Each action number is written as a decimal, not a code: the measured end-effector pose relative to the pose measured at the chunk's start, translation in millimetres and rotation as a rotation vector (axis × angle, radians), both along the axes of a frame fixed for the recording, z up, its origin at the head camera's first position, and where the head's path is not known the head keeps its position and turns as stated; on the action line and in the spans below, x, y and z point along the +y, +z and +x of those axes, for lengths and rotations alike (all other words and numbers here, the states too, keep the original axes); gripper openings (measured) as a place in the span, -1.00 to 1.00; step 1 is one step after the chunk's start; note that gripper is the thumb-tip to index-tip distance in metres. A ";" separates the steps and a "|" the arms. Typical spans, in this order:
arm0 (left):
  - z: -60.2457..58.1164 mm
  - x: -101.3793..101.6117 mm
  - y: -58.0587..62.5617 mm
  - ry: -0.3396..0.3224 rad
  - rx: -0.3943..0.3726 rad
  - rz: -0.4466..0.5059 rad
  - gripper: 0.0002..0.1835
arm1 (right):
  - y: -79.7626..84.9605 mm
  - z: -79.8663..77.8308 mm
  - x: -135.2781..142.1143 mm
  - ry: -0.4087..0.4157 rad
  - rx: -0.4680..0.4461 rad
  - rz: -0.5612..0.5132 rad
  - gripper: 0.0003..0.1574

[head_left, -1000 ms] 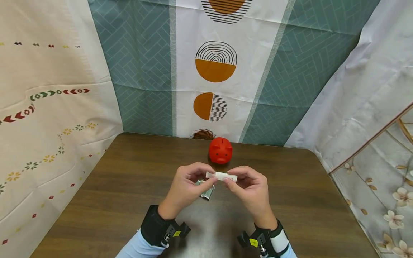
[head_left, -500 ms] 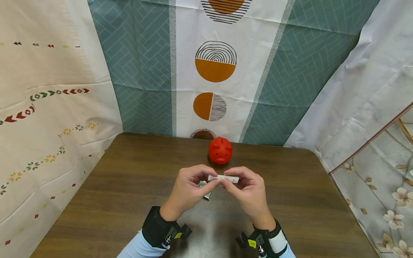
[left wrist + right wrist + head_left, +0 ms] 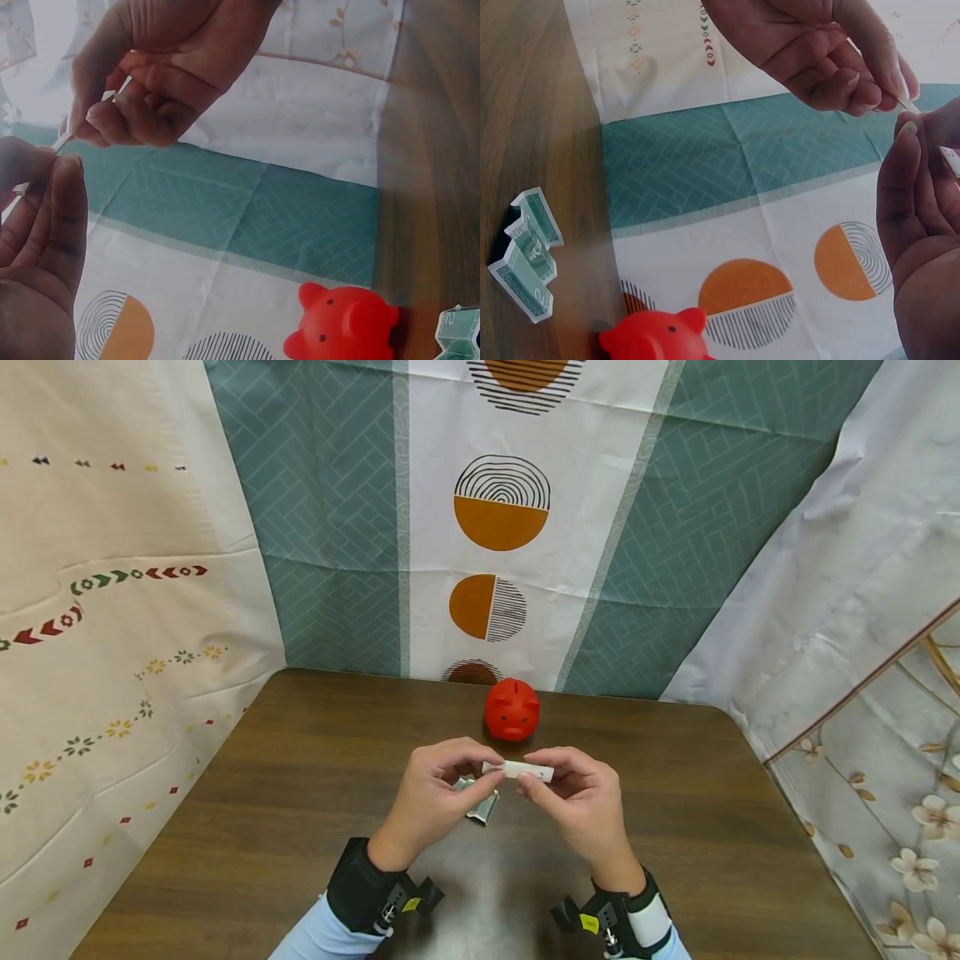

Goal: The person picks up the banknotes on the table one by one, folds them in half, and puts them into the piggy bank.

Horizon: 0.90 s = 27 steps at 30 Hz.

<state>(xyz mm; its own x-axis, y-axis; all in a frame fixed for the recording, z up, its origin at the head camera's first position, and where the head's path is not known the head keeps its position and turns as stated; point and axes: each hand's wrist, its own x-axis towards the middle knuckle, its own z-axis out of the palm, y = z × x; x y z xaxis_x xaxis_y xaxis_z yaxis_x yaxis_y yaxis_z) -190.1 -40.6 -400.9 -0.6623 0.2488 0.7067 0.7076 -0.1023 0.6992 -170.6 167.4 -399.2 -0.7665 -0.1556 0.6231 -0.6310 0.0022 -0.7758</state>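
In the head view, a narrow white folded paper strip (image 3: 519,770) is held level above the table. My left hand (image 3: 433,797) pinches its left end between thumb and fingers. The right end is pinched by my right hand (image 3: 588,810). Beneath the left fingers, partly hidden by them, lies a zigzag-folded green banknote (image 3: 483,811); the right wrist view shows this same banknote (image 3: 531,255) standing on its folds with a "2" printed on it. Behind both hands sits a red piggy bank (image 3: 512,711), its slot facing up.
The brown wooden table (image 3: 330,777) reaches back to a teal and white patterned cloth (image 3: 337,527). Light cloths hang at both sides, the right one with printed flowers (image 3: 915,870). The piggy bank (image 3: 341,322) also shows in the left wrist view.
The hands moved together along the paper strip, thumbs meeting half a second ago, then drew apart again. The strip's broad face has turned back into view. Banknote and piggy bank stay put.
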 end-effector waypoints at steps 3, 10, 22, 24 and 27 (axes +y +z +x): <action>-1.1 -0.2 -0.2 -0.008 -0.003 -0.002 -0.81 | -0.5 -0.6 0.7 0.008 -0.001 -0.009 -0.65; -3.4 -2.3 -0.3 0.000 -0.003 0.008 -0.80 | 0.4 -2.4 4.3 -0.025 0.006 0.011 -0.66; -3.1 -9.7 3.8 -0.033 -0.020 0.031 -0.73 | 3.0 -2.5 8.0 -0.047 -0.026 0.017 -0.64; -3.2 -10.1 4.2 -0.040 -0.020 0.034 -0.73 | 3.2 -2.4 8.4 -0.050 -0.036 0.020 -0.63; -3.7 -10.7 4.7 -0.040 -0.017 0.044 -0.72 | 3.6 -2.2 9.0 -0.047 -0.045 0.013 -0.62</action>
